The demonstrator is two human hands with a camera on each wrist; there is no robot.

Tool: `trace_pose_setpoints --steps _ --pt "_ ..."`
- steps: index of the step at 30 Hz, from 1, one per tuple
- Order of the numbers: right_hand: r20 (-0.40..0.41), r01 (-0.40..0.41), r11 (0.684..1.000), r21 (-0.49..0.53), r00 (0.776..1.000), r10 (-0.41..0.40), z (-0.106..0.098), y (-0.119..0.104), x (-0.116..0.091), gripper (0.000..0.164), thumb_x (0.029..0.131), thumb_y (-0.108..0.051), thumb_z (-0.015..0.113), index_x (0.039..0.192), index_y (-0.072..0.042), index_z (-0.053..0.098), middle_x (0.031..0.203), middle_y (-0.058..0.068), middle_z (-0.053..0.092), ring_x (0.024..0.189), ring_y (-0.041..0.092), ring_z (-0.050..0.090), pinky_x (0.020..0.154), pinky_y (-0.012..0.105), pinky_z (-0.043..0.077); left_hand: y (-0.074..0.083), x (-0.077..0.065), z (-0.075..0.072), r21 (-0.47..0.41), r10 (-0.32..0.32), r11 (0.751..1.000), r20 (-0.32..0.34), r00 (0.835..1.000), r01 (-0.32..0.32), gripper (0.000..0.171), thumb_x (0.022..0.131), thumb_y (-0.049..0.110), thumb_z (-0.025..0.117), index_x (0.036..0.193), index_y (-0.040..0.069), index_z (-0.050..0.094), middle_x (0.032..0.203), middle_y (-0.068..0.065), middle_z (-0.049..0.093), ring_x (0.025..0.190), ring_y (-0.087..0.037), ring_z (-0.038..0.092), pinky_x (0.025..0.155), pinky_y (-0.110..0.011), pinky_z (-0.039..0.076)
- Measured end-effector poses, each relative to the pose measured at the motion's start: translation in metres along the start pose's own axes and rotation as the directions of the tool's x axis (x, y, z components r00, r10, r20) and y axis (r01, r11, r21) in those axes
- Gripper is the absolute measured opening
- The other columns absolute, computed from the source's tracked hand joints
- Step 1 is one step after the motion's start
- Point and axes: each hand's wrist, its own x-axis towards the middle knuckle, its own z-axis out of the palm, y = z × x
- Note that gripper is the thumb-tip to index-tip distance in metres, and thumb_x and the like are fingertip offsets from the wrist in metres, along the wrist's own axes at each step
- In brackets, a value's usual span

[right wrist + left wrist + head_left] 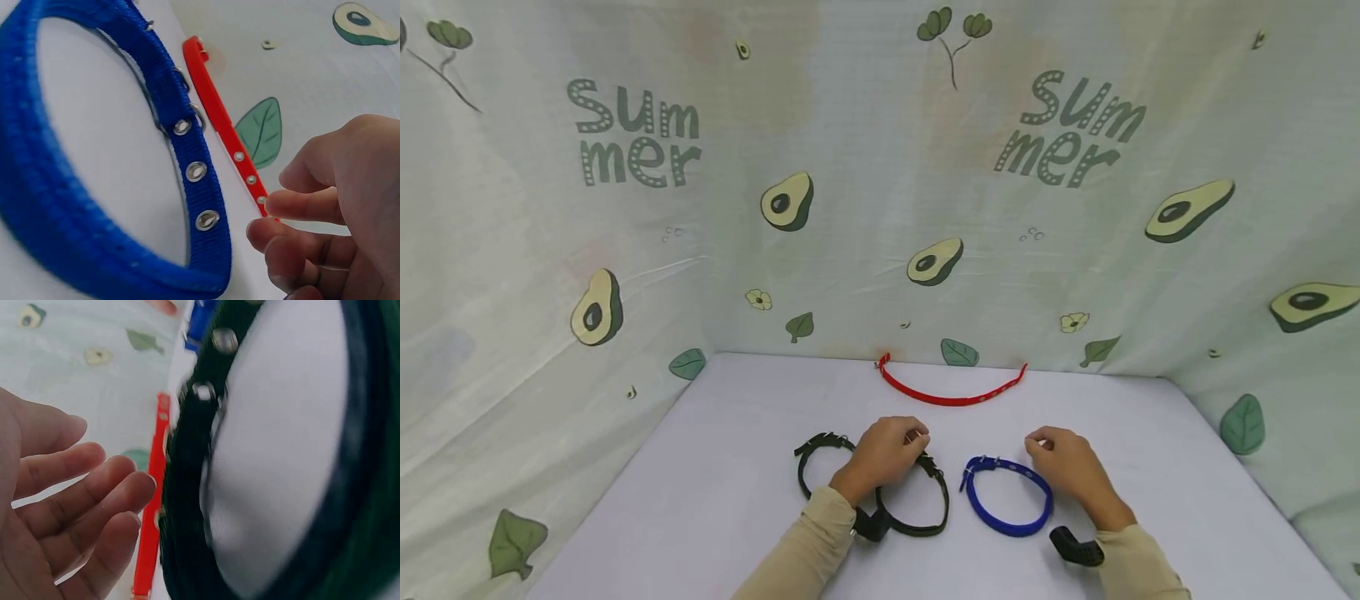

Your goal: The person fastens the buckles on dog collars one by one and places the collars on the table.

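My left hand [886, 452] hovers over two dark buckled collars, its fingers loosely curled around nothing. One dark collar [803, 473] lies partly hidden behind that hand; the other dark green collar [945, 500] forms a loop on its right. In the left wrist view, metal eyelets show along a dark green strap [185, 487] beside the relaxed fingers. A blue collar [1011, 528] lies fastened in a loop, just left of my right hand [1066, 462]. That hand is loosely bent, with nothing in its fingers; the blue strap [201, 194] has silver eyelets and rings.
Toward the back of the white table [715, 467], an unfastened red collar [951, 402] lies in a shallow curve. Behind it hangs a pale curtain [865, 150] printed with avocados and leaves. Black wrist devices [1075, 550] sit at both sleeves.
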Motion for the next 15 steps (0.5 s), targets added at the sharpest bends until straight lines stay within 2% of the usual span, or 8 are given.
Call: trace_pose_setpoints --steps 7,15 --pt "0.046 0.025 0.997 0.067 0.999 -0.029 -0.003 -0.006 0.019 0.031 0.099 -0.024 0.057 0.113 0.001 0.07 0.08 0.003 0.064 0.071 0.017 0.056 0.062 0.034 0.044 -0.01 0.006 -0.012 0.041 -0.016 0.999 0.004 1.0 0.016 0.015 0.098 0.025 0.066 0.103 0.014 0.076 0.088 0.01 0.07 0.082 -0.004 0.062 0.07 -0.027 0.052" --pt "0.127 0.01 0.991 0.135 0.992 -0.027 -0.007 -0.01 0.046 0.035 0.101 -0.025 0.055 0.118 0.004 0.067 0.085 0.008 0.066 0.07 0.018 0.06 0.061 0.033 0.049 -0.024 0.023 -0.021 0.1 -0.07 0.993 0.046 0.996 0.066 0.016 0.098 0.026 0.066 0.103 0.014 0.076 0.087 0.009 0.068 0.076 -0.006 0.059 0.067 -0.027 0.05"
